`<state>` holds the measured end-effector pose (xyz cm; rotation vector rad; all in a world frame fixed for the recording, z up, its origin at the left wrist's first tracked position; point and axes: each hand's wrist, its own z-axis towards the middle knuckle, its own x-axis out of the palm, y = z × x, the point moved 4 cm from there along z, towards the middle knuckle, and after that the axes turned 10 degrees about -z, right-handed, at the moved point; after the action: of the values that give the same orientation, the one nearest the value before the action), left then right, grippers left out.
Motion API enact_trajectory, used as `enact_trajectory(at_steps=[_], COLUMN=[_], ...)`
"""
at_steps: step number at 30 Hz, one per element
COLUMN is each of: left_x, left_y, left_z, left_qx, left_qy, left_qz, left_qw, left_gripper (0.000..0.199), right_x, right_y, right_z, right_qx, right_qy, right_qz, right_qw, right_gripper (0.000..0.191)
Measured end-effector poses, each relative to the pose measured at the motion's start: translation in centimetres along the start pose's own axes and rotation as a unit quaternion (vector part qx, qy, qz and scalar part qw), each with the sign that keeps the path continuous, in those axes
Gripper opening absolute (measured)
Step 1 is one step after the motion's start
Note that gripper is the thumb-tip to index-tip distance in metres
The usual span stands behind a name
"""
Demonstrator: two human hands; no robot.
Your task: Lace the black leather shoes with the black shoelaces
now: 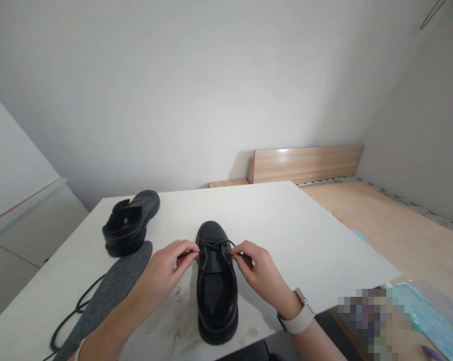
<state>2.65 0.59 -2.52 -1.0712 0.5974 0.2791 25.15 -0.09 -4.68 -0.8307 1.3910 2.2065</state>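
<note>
1. Two bare hands work at the near black shoe, which stands sole down on the white table, toe toward twelve o'clock and heel toward six, near the table's close edge.
2. The left hand, at the shoe's ten o'clock, has thumb and forefinger closed on one side of the thin dark lace.
3. The right hand, at two o'clock, pinches the lace's other side just beside the shoe; a watch with a pale strap circles that wrist.
4. Between the hands, the lace crosses over the shoe's front, above the tongue.
5. Toward ten o'clock from this shoe, a second black shoe stands on the table, toe angled toward one.
6. Between eight and nine o'clock lie a grey insole, partly behind the left forearm, and a loose dark cord in curves beside it.
7. Toward one o'clock, beyond the table, is a wooden board against the wall.
</note>
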Motion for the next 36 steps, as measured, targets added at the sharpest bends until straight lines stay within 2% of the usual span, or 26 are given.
enact_trajectory(at_steps=[7,15,21,36], left_x=[0.00,0.31,0.40,0.20], left_y=[0.29,0.19,-0.06,0.23], left_z=[-0.37,-0.46,-0.32,-0.54], left_qx=[-0.006,-0.030,0.005,0.010], left_qy=[0.007,0.020,-0.005,-0.008], left_qz=[0.014,-0.052,-0.018,0.015], left_qw=[1.000,0.998,1.000,1.000], left_gripper=[0.017,0.018,0.016,0.016], right_x=[0.27,0.15,0.18,0.15], right_y=[0.02,0.19,0.12,-0.58], right_z=[0.17,0.10,0.06,0.04], right_qx=[0.005,0.002,-0.009,-0.007], right_qy=[-0.011,-0.011,-0.010,-0.047], right_qz=[0.002,0.016,0.017,0.033], right_qw=[1.000,1.000,1.000,0.998], right_gripper=[0.015,0.015,0.016,0.016])
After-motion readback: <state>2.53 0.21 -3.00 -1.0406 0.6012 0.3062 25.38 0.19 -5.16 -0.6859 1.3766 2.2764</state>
